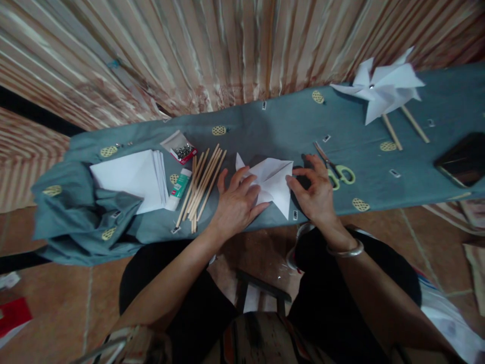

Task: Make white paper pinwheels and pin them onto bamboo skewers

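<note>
A white paper pinwheel (278, 184), its corners folded in, lies on the cloth-covered table in front of me. My left hand (238, 202) rests over its left side, fingers spread and touching the paper. At the right edge, my right hand (314, 189) has thumb and index finger closed together on the paper; its other fingers are raised. Just beyond that hand are scissors (344, 173) with light green handles. Several thin wooden sticks (204, 184) lie left of my left hand, beside a green and white glue stick (180, 188).
A small open box of metal pins (184, 151) sits behind the glue stick. Further left is a stack of white paper (131, 177), near bunched cloth (87, 222). Finished pinwheels (390, 86) on sticks lie at the back right. A dark phone-like object (464, 159) is at the far right.
</note>
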`<state>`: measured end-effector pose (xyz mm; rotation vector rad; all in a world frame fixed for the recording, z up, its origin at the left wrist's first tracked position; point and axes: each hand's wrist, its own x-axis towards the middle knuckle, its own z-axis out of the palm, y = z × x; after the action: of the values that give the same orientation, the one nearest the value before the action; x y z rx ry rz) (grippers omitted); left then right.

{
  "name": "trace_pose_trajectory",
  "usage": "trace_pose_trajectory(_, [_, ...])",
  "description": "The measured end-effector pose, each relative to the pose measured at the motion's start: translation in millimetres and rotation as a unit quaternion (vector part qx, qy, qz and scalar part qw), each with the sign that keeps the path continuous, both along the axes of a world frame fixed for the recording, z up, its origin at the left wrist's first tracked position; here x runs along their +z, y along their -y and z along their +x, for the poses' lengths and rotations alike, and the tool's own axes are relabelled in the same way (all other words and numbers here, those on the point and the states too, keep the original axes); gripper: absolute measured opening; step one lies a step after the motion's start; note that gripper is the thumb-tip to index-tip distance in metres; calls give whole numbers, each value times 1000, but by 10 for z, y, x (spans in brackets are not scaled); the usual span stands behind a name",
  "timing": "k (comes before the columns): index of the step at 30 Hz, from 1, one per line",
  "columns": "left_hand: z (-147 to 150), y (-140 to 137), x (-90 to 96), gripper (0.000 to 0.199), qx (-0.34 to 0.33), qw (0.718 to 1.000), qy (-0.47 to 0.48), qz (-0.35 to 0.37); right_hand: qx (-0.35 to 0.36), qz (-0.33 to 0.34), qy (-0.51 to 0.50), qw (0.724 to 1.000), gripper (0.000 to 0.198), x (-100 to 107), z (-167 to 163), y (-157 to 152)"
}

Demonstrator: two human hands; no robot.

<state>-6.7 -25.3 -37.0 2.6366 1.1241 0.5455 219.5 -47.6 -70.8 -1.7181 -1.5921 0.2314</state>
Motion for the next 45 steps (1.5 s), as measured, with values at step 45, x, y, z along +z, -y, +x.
trace_pose_trajectory(45, [15,44,-38,43,2,1000,-28,12,130,46,159,978,17,143,-294,66])
